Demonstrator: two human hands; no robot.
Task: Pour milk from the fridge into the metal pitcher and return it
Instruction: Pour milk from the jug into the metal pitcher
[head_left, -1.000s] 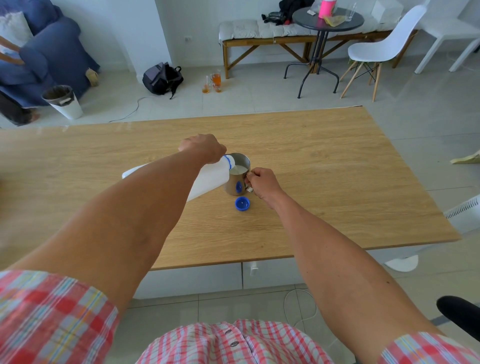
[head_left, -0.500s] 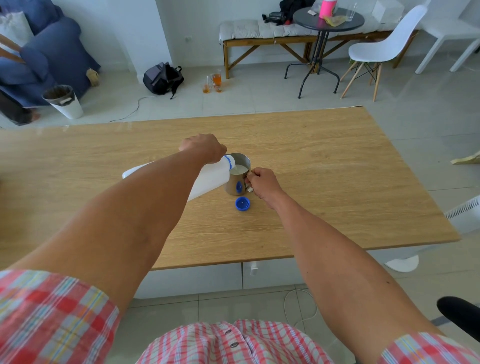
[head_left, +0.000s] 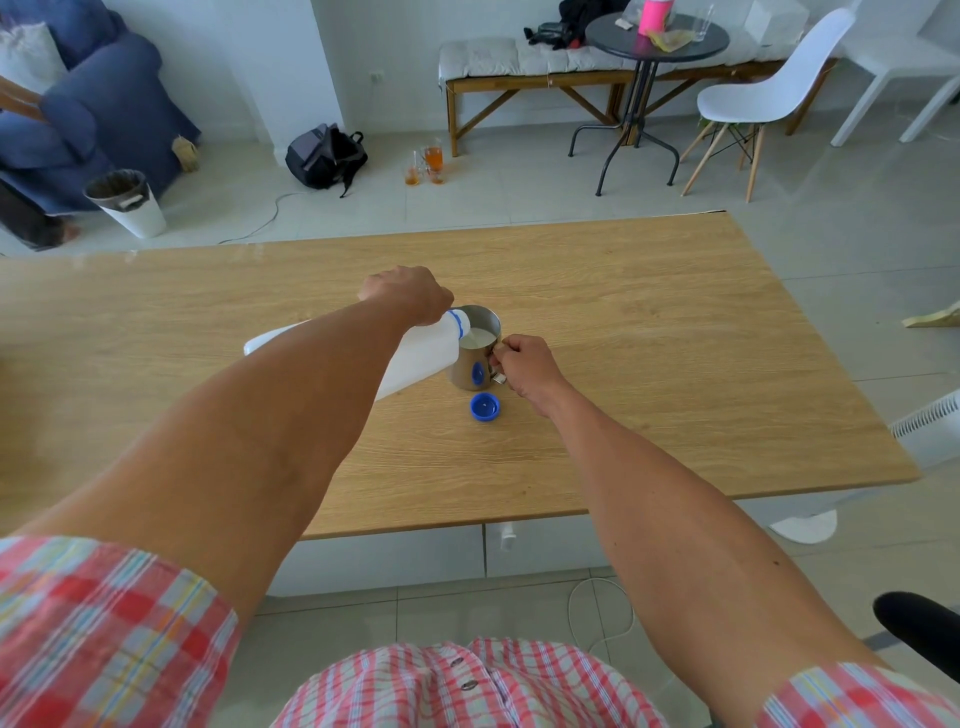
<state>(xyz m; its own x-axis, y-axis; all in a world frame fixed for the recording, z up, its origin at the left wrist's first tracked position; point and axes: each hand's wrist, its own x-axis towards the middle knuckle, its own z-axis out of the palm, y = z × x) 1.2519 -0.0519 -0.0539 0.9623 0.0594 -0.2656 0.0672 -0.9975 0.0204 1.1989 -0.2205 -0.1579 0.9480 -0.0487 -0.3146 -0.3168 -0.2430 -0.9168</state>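
My left forearm crosses in front of the white plastic milk jug (head_left: 421, 358) and hides most of its body; only the far end behind my arm and the neck with its blue ring show. My left hand (head_left: 408, 293) is clamped over the top of the jug near the neck, fingers curled out of sight on the far side. The jug is tipped nearly flat, its mouth resting just over the rim of the small metal pitcher (head_left: 475, 358), and white milk shows inside the pitcher. I cannot make out the stream itself where the mouth meets the rim.

My right hand (head_left: 522, 366) pinches the pitcher's handle, which is almost wholly covered by my fingers. The blue patch on the pitcher's side looks like a reflection of the round blue plastic cap (head_left: 484, 406), which lies open side up on the counter just in front of the pitcher, near my right wrist.

The light wooden counter (head_left: 675, 338) has wide bare surface to the right and behind the pitcher; its near edge sits well back towards me, its right edge runs off towards the tiled floor. The left end is cut off by the frame.
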